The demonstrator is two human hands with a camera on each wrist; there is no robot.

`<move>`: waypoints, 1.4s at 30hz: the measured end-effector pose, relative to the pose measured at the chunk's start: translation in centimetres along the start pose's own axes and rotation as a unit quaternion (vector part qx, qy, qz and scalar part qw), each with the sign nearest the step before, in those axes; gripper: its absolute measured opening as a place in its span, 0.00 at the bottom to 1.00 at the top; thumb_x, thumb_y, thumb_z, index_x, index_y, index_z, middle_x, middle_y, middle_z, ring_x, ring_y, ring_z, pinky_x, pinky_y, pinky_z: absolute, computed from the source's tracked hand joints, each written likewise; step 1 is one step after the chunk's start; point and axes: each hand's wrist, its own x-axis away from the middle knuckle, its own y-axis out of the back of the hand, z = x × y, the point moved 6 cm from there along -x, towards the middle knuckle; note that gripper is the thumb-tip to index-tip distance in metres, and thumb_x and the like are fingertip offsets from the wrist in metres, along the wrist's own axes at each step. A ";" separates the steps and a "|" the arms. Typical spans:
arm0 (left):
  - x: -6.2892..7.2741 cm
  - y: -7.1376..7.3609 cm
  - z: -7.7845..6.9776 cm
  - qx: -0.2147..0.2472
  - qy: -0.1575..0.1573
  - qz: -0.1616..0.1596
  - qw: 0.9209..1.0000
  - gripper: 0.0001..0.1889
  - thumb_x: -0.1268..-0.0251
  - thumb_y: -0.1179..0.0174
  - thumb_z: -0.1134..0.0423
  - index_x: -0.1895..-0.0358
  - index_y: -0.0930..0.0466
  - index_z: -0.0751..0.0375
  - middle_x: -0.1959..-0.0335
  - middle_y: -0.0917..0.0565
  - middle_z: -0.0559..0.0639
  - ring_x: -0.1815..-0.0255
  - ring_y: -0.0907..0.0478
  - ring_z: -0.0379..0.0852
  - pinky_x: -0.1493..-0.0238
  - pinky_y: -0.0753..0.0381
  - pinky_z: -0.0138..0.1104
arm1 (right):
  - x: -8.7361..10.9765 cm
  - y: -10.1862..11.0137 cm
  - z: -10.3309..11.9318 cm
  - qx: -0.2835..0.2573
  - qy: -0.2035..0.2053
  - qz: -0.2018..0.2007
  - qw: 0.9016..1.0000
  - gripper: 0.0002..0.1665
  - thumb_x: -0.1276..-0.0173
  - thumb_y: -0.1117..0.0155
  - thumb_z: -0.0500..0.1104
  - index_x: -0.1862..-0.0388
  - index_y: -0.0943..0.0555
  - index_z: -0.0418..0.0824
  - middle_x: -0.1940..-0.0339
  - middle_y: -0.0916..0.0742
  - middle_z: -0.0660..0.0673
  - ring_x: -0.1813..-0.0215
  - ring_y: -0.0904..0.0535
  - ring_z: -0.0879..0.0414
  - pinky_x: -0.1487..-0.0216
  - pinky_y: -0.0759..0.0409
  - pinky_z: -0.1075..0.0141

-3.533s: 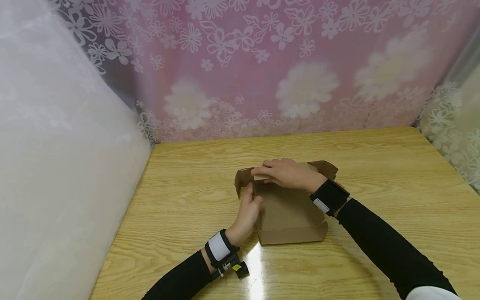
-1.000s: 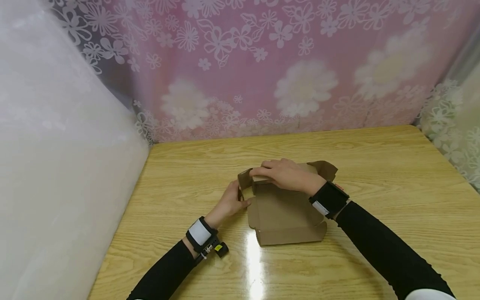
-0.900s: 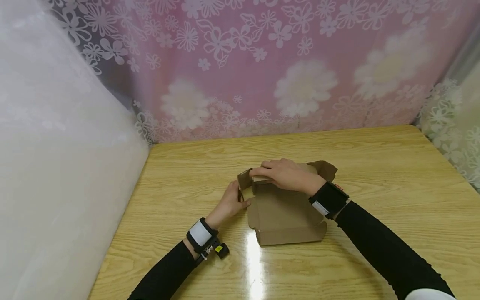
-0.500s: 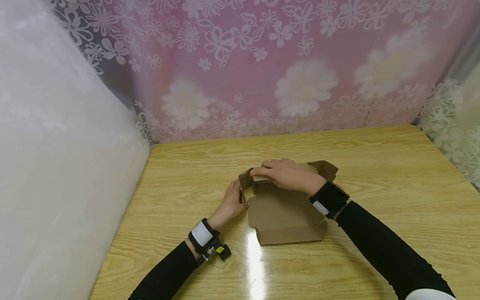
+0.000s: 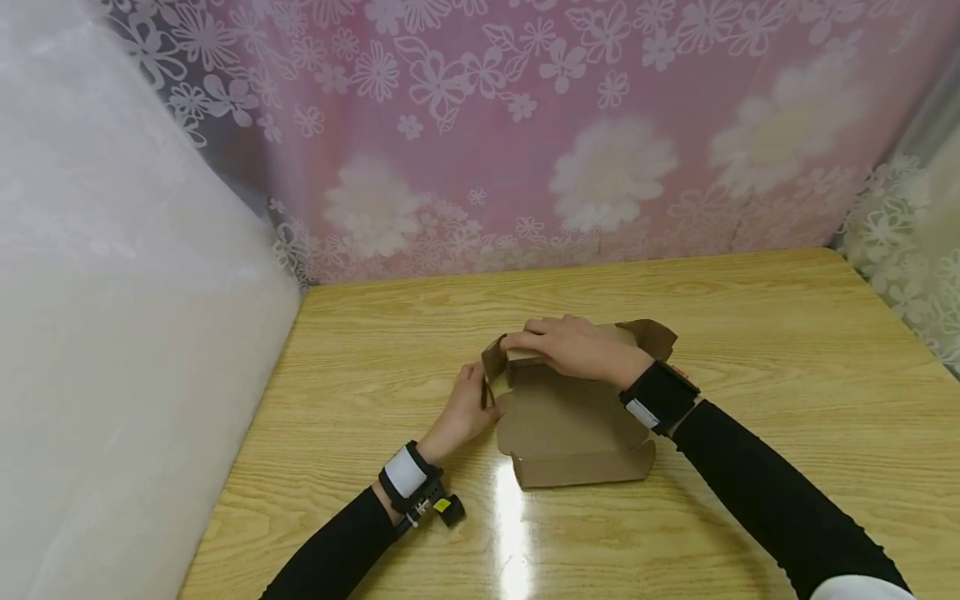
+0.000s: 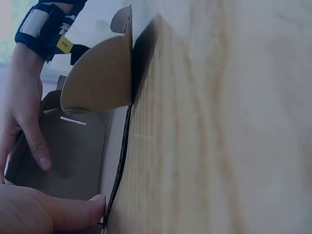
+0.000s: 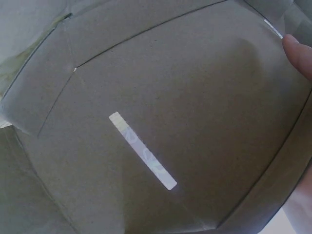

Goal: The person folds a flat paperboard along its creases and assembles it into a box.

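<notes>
Holding cardboard box (image 5: pixel 577 429) on tabletop (image 5: pixel 352 367), below right grip (image 5: pixel 573 346) and beside left grip (image 5: pixel 459 412). Grasping far wall (image 5: pixel 523 357) with the right, pinching side flap (image 5: pixel 485 393) with the left. Best to brace the wall squarely and bend the flap gently, never forcing it.

Facing you, a pink curtain (image 5: pixel 480 154) hangs across the far side, printed with white flower outlines and larger, soft-edged pale blooms; towards your left it turns grey. On your left, a translucent white sheet (image 5: pixel 127 283) slopes down beside the surface (image 5: pixel 780 325). On your right hangs a pale green curtain (image 5: pixel 918 242) with white flowers. The surface is yellowish wood grain with a rounded far right corner, and a bright white reflection (image 5: pixel 512 533) streaks its near part.
</notes>
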 end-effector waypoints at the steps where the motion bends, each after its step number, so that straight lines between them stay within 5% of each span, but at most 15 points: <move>1: 0.0 0.0 0.0 0.001 -0.002 0.000 1.000 0.37 0.38 0.32 0.71 0.28 0.39 0.72 0.34 0.35 0.70 0.31 0.36 0.65 0.32 0.31 0.52 | 0.0 0.0 0.0 0.001 0.001 0.000 1.000 0.31 0.32 0.30 0.39 0.32 0.27 0.54 0.54 0.18 0.49 0.58 0.21 0.54 0.70 0.29 0.65; 10: 0.3 -0.2 -0.3 0.001 -0.005 -0.003 1.000 0.38 0.39 0.32 0.72 0.26 0.40 0.71 0.35 0.36 0.71 0.32 0.36 0.65 0.32 0.32 0.52 | 0.0 0.0 0.0 0.004 0.011 -0.013 1.000 0.33 0.35 0.28 0.39 0.32 0.27 0.51 0.53 0.18 0.47 0.58 0.21 0.53 0.71 0.29 0.64; 17: 0.2 -0.4 -0.4 -0.002 -0.004 0.000 1.000 0.37 0.39 0.32 0.72 0.27 0.39 0.71 0.35 0.35 0.71 0.31 0.36 0.66 0.32 0.32 0.52 | 0.1 -0.2 -0.3 -0.026 -0.016 0.007 1.000 0.37 0.33 0.30 0.37 0.28 0.34 0.45 0.39 0.19 0.42 0.47 0.18 0.46 0.61 0.21 0.53; 20: 0.1 -0.4 -0.5 -0.009 -0.007 0.001 1.000 0.37 0.39 0.32 0.72 0.27 0.39 0.72 0.35 0.35 0.71 0.32 0.36 0.66 0.32 0.33 0.52 | 0.1 -0.2 -0.4 -0.022 -0.016 0.001 1.000 0.35 0.33 0.32 0.33 0.30 0.35 0.42 0.43 0.16 0.40 0.65 0.19 0.49 0.69 0.25 0.59; 24: 0.1 -0.5 -0.6 -0.020 -0.009 0.003 1.000 0.37 0.39 0.32 0.72 0.28 0.38 0.74 0.35 0.35 0.71 0.31 0.37 0.66 0.32 0.32 0.52 | 0.0 -0.3 -0.5 -0.016 -0.015 -0.009 1.000 0.30 0.31 0.36 0.31 0.33 0.34 0.40 0.52 0.13 0.40 0.84 0.39 0.57 0.77 0.38 0.66; 37: 0.5 -0.8 -1.2 -0.038 -0.021 0.015 0.999 0.37 0.40 0.31 0.71 0.28 0.37 0.76 0.35 0.34 0.71 0.32 0.40 0.68 0.34 0.31 0.52 | -0.2 -0.5 -0.6 -0.021 -0.023 -0.006 0.999 0.31 0.32 0.35 0.31 0.34 0.35 0.41 0.58 0.13 0.41 0.84 0.41 0.59 0.77 0.39 0.66; 42: 0.6 -1.0 -1.2 -0.040 -0.019 0.018 0.999 0.37 0.39 0.32 0.71 0.28 0.38 0.75 0.34 0.35 0.71 0.32 0.40 0.67 0.34 0.31 0.52 | -0.2 -0.4 -0.4 -0.029 -0.024 -0.007 0.999 0.29 0.31 0.35 0.32 0.35 0.34 0.40 0.52 0.13 0.40 0.84 0.41 0.60 0.76 0.38 0.66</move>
